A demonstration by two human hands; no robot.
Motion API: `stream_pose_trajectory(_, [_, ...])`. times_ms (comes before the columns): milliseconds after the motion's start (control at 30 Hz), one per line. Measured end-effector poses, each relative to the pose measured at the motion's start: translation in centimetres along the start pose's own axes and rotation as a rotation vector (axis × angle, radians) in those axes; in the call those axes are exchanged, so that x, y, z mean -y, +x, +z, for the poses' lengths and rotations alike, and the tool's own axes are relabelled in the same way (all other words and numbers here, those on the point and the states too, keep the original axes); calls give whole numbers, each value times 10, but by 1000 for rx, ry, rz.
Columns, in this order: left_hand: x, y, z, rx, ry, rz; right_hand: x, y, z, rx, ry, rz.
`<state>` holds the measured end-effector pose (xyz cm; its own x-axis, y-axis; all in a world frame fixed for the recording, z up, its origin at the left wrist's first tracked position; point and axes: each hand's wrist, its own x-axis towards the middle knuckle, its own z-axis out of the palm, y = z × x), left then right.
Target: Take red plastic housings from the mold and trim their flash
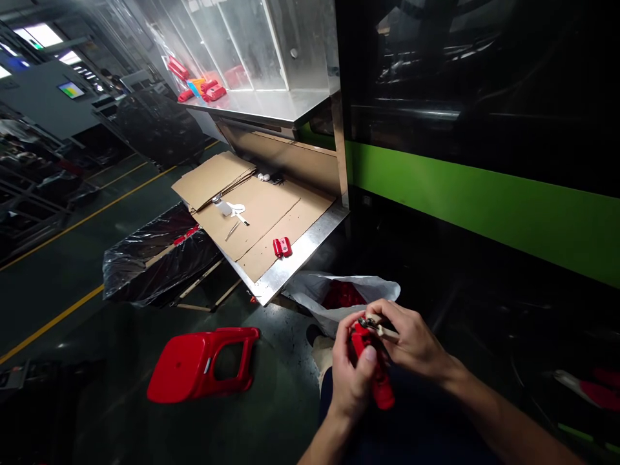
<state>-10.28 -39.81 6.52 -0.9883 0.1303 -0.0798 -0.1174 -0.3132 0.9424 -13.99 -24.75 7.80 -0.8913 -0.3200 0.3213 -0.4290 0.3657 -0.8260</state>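
My left hand is closed around a red plastic part, held upright over my lap. My right hand pinches a small tool with a pale handle against the top of that part. Both hands meet at the lower middle of the view. A similar small red part lies on the cardboard-covered metal table ahead.
A white bag with red parts sits on the floor beyond my hands. A red plastic stool lies on the floor at left. A black plastic-lined box stands beside the table. More red parts rest on the upper shelf. A green-striped machine runs along the right.
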Motion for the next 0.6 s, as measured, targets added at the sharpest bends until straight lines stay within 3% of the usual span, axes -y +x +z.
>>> stream_pose_trajectory(67, [1,-3,4,-50,180,99,-6,-6,4,-13,48,8])
stream_pose_trajectory(167, [7,-6,5,-64,203,76,-9,-10,6,-1,152,45])
stream_pose_trajectory(233, [11,-1,0,-117,120,29,-6,-13,4,52,272,116])
stream_pose_trajectory(300, [12,7,-9,-258,-61,-43,-3,-19,-3,125,433,171])
stream_pose_trajectory(367, [9,17,-21,-401,-243,-107,-5,-27,-15,119,496,203])
stream_pose_trajectory(433, [2,23,-31,-403,-393,-152,-17,-32,-33,-30,333,261])
stream_pose_trajectory(533, [-10,24,-36,-238,-573,-221,-54,-28,-63,-294,-208,382])
stream_pose_trajectory(600, [-18,22,-32,-164,-650,-260,-79,-21,-79,-364,-497,464])
